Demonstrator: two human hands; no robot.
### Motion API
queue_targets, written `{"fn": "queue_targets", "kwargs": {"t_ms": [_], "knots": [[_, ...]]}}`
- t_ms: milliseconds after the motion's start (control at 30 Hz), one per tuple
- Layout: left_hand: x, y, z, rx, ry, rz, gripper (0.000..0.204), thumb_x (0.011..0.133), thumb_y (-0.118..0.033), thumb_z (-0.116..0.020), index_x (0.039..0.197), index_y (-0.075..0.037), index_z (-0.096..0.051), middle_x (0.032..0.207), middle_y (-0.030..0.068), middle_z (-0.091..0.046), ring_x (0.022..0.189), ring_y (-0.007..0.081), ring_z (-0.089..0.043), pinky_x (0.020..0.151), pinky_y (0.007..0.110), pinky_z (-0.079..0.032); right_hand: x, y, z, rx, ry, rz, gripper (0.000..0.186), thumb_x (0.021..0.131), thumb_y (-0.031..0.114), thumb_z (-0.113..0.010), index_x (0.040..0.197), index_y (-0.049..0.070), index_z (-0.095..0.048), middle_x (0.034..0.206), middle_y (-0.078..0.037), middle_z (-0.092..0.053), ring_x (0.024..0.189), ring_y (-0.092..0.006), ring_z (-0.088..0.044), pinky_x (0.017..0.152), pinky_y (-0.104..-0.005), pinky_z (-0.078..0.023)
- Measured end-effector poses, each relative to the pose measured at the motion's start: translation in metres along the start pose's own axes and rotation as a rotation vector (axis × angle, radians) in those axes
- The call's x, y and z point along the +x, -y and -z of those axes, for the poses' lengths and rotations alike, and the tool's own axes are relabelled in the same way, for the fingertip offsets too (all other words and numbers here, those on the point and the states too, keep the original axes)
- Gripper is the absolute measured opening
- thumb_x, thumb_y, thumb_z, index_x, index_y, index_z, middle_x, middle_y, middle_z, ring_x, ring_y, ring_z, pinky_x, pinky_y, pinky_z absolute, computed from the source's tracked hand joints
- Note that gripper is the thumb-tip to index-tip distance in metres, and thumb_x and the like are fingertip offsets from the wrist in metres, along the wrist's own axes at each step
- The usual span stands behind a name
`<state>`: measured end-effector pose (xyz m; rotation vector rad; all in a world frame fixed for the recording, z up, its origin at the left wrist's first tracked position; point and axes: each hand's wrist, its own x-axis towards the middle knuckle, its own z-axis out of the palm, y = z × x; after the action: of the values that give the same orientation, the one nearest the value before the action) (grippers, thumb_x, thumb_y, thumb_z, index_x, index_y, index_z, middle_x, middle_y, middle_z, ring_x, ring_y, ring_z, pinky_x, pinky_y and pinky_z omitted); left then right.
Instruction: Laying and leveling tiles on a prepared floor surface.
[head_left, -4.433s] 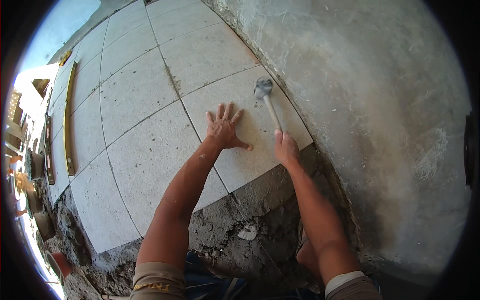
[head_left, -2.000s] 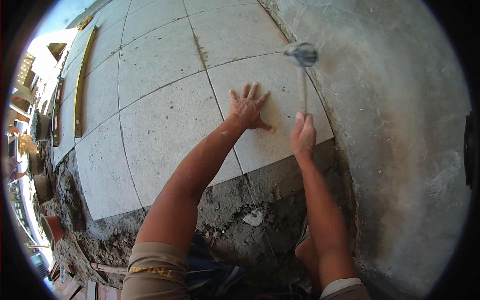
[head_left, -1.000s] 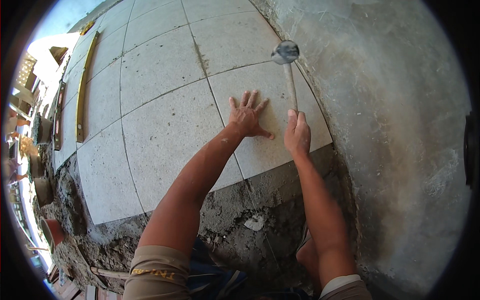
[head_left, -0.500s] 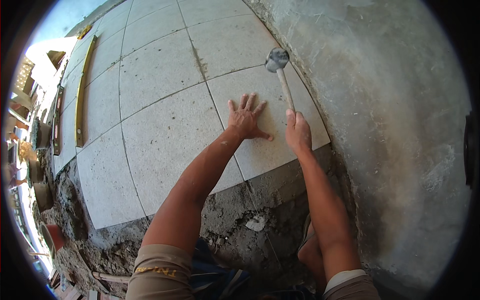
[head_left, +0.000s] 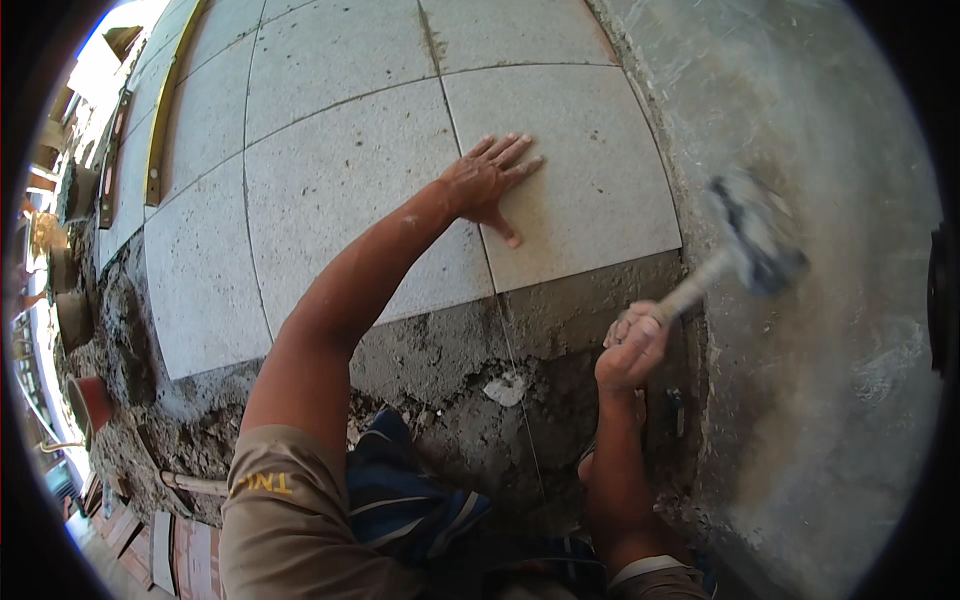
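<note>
My left hand [head_left: 484,184] lies flat with fingers spread, over the seam beside a pale grey floor tile [head_left: 600,150] in the corner by the wall. Its fingers rest on that tile. My right hand [head_left: 634,346] is closed round the wooden handle of a mallet [head_left: 752,235]. The mallet's dark and whitish head is smeared by motion and stands raised off the tile, in front of the grey wall. Wet grey mortar [head_left: 590,300] shows along the near edge of the tile.
A smooth cement wall [head_left: 840,330] borders the tiles on the right. A yellow spirit level [head_left: 166,110] and a second level [head_left: 115,160] lie at the far left. A thin string [head_left: 525,410] crosses the rough mortar bed. A reddish bucket [head_left: 90,400] stands at left.
The mallet has swung up and right, away from the tile, with my right hand pulled back toward me. My left hand stays flat on the tile. The view has shifted somewhat.
</note>
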<state>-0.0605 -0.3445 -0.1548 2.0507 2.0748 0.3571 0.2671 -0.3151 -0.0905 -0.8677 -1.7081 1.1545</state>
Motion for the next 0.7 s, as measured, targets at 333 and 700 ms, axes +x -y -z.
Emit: {"fn": "queue_targets", "kwargs": {"t_ms": [333,700], "knots": [[0.001,-0.005,-0.007,-0.004,0.038,0.024,0.148,0.044,-0.077,-0.085,0.163,-0.021,-0.018,0.169,0.0140,-0.011,0.156,0.0327,-0.010,0.128,0.050,-0.010,-0.010,-0.036,0.001,-0.408,0.063,-0.119,0.039,0.107,0.036,-0.043,0.107,0.000,-0.058,0.078,-0.019,-0.061,0.071,-0.0381,-0.062,0.064,-0.0467,-0.047],[-0.003,-0.008,-0.005,0.010,0.056,0.087,0.147,0.043,-0.076,-0.086,0.163,-0.022,-0.020,0.170,0.0118,-0.011,0.157,0.0302,-0.009,0.129,0.049,-0.009,-0.036,-0.040,0.003,-0.531,0.137,-0.204,0.038,0.107,0.036,-0.042,0.106,-0.001,-0.054,0.077,-0.017,-0.059,0.068,-0.0350,-0.059,0.062,-0.0462,-0.046]]}}
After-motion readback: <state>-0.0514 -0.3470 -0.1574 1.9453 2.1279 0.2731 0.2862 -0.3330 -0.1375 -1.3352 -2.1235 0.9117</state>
